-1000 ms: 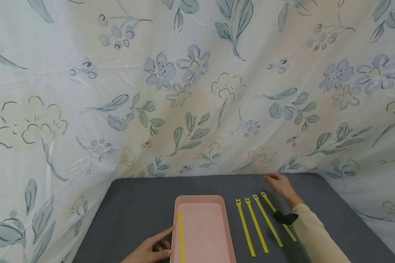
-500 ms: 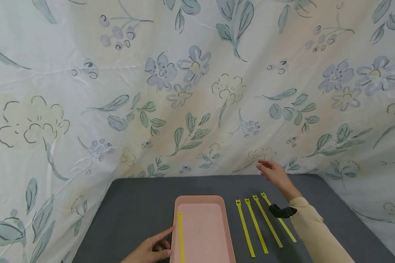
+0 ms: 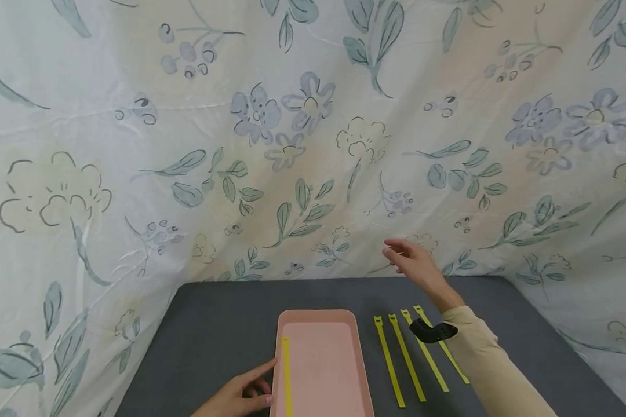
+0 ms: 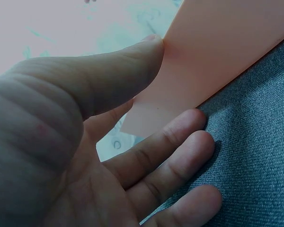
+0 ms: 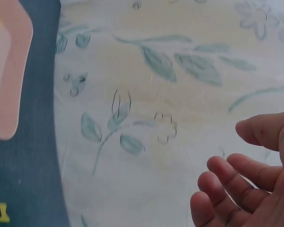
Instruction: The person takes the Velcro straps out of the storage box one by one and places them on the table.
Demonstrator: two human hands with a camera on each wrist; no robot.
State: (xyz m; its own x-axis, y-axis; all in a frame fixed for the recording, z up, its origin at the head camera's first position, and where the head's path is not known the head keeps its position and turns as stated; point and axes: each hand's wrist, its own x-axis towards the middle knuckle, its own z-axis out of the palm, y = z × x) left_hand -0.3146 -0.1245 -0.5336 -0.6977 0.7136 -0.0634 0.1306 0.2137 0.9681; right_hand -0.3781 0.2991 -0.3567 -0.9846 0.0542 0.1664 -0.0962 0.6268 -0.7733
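Observation:
A pink rectangular tray (image 3: 326, 365) lies on the dark table, with one yellow cable tie (image 3: 286, 376) lengthwise along its left side. My left hand (image 3: 240, 395) is at the tray's left edge; the left wrist view shows its thumb (image 4: 142, 56) touching the tray's side, the other fingers loosely bent. Raised above the far part of the table, my right hand (image 3: 416, 265) holds nothing, its fingers relaxed and apart. Several more yellow cable ties (image 3: 389, 362) with slotted heads lie in a row right of the tray, the rightmost ones partly hidden by my right wrist.
A dark grey cloth-like surface covers the table (image 3: 224, 324). Behind it and along both sides hangs a pale curtain (image 3: 313, 174) printed with flowers and leaves. A black band (image 3: 433, 331) sits on my right wrist.
My right hand has risen and moved left, away from the rightmost cable tie toward the tray's far side. The left hand, the tray and the ties stay where they were.

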